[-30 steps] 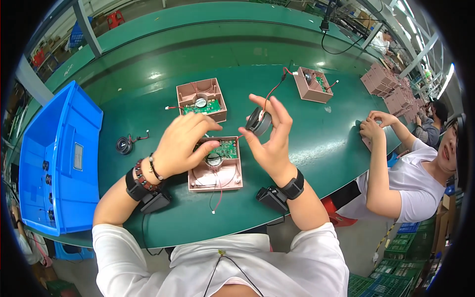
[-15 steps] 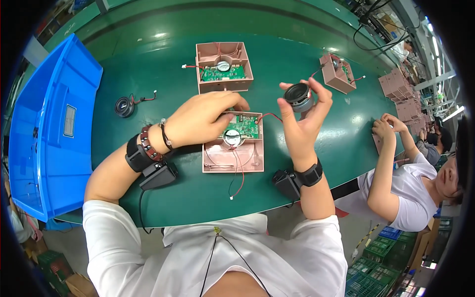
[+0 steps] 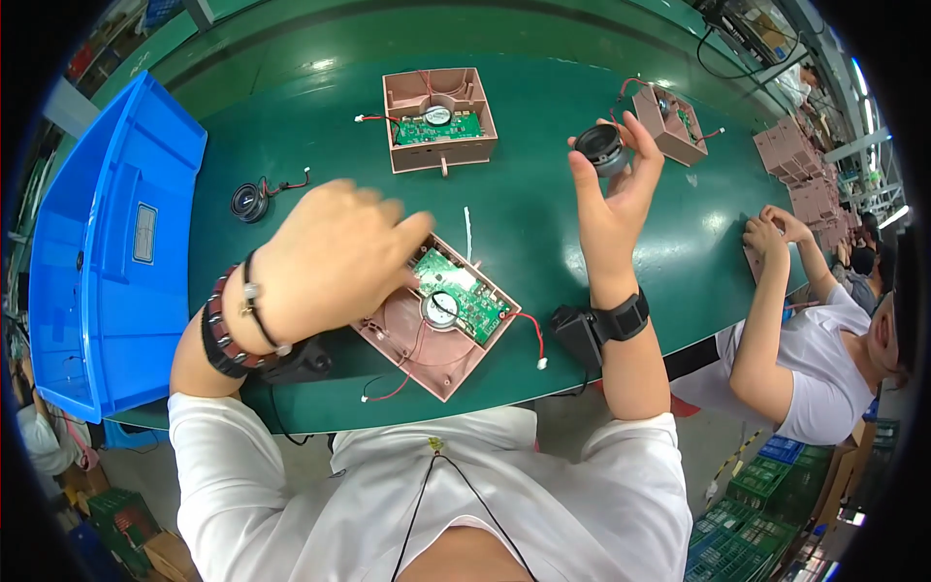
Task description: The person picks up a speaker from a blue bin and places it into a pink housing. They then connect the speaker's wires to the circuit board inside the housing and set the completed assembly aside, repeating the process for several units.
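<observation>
My left hand (image 3: 335, 257), slightly blurred, grips the upper left wall of a pink plastic box (image 3: 446, 373), thumb inside and fingers over the outside. The box lies slanted on the table, open side up. In it are a green circuit board (image 3: 465, 286) and a round silver-backed speaker (image 3: 439, 309). Red and black wires with white plugs (image 3: 541, 363) hang over its sides. Raised to the right of the box, my right hand (image 3: 616, 209) holds a round black speaker (image 3: 599, 147) between thumb and fingers, its cone tilted up.
On the green table (image 3: 320, 126) lie another speaker (image 3: 249, 202), a thin white strip (image 3: 467, 233) and further pink boxes (image 3: 441, 153) (image 3: 684, 145). A blue bin (image 3: 179, 291) stands left. Stacked pink boxes (image 3: 787, 150) and a co-worker (image 3: 776, 359) are at the right.
The pink box under my left hand has turned slantwise and come nearer to me. My left hand has shifted left and nearer. My right hand has lifted the speaker slightly farther away.
</observation>
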### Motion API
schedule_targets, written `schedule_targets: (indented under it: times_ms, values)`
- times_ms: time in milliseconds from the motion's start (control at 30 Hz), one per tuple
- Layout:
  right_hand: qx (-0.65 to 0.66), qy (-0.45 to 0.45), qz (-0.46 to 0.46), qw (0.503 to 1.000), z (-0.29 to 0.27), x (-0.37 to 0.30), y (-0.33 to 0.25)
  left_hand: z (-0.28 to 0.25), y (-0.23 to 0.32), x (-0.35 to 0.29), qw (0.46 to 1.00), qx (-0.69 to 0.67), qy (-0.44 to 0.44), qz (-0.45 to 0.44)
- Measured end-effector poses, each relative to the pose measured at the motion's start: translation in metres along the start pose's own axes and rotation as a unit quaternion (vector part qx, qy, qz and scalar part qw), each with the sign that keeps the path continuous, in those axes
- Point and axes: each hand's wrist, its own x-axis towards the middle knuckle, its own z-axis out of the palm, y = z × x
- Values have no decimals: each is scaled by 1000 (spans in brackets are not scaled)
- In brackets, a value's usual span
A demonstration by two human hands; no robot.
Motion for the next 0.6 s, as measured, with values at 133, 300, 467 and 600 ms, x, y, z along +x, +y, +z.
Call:
schedule_targets:
  times_ms: [133,300,467,600]
  values:
    - [-34,-6,-3,999,4,1,9,-5,1,-4,980,44,-179,-69]
    - [-65,-28,-4,998,5,-5,-1,12,2,8,992,37,-93,-84]
    - [17,-31,0,999,11,-11,-8,51,-7,23,979,-144,128,-69]
    - [-24,-51,-24,998,4,-11,-13,49,-15,19,977,-179,68,-89]
